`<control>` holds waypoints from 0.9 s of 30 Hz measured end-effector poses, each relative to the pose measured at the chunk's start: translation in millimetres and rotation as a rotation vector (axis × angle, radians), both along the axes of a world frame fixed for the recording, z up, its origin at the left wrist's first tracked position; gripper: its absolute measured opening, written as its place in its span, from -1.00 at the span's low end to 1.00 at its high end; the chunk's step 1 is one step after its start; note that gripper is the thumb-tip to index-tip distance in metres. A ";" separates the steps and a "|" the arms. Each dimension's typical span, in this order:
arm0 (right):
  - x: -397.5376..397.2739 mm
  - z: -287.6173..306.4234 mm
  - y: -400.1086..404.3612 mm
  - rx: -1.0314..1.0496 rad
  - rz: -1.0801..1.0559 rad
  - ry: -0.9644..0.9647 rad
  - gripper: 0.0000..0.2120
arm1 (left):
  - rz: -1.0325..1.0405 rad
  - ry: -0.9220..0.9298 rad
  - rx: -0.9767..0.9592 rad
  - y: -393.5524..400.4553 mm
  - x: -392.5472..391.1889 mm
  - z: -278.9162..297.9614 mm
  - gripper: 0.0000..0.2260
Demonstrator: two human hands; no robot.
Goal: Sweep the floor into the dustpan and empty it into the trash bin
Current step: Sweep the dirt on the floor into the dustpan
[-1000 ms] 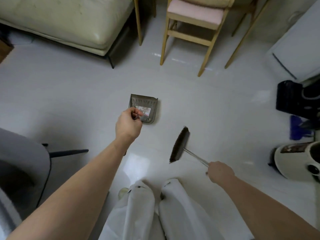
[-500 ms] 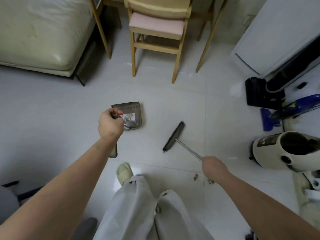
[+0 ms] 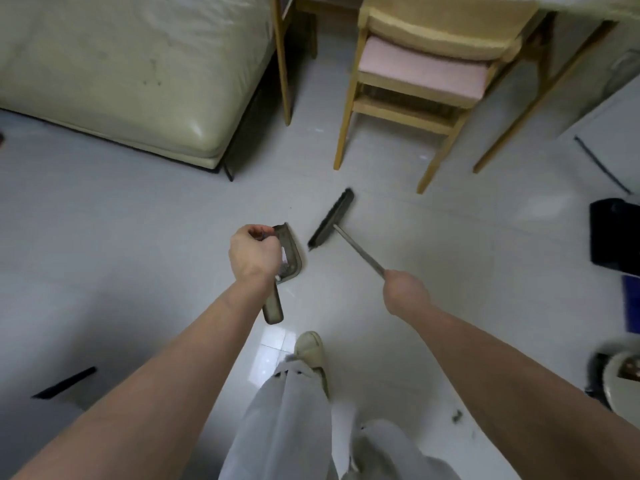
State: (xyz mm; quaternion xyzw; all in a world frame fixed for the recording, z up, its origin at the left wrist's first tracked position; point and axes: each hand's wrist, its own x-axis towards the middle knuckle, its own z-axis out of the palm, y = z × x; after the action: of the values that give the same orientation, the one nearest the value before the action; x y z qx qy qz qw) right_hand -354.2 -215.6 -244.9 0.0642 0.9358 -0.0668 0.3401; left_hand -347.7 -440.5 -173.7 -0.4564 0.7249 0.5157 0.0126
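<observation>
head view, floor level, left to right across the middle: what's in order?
Left hand gripping the dustpan's handle → dustpan → broom head → right hand gripping the broom handle → black object at the right edge.

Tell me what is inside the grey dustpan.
The grey plastic dustpan holds some pale and pinkish scraps near its back wall. The left hand, gripping its handle, covers most of the pan, so the rest is hidden.

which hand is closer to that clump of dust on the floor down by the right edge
Right. The right hand, gripping the broom handle, is above and left of the dust clump. The left hand, holding the dustpan, is farther left, beyond the legs.
</observation>
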 end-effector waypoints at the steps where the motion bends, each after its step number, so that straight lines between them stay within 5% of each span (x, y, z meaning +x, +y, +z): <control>1: -15.4 -8.4 -14.1 -0.023 -0.003 -0.001 -0.69 | 0.019 0.007 0.018 -7.7 -11.2 -0.3 -0.74; 14: -126.2 -68.3 -117.5 -0.138 -0.088 -0.203 -0.67 | -0.007 0.057 0.250 -21.1 -92.0 4.6 -0.85; 19: -110.3 -64.6 -75.3 -0.105 -0.139 -0.218 -0.64 | -0.089 -0.038 0.356 19.2 -98.5 11.6 -0.78; 27: -29.7 -32.6 78.3 -0.060 -0.300 -0.267 -0.65 | -0.512 -0.107 0.139 121.7 -93.2 5.0 -0.73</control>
State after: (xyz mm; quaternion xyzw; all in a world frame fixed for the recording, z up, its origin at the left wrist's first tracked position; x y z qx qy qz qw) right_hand -383.9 -137.3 -277.5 0.2010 0.8599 -0.1353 0.4494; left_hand -440.9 -318.8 -168.7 -0.2826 0.7781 0.5194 0.2120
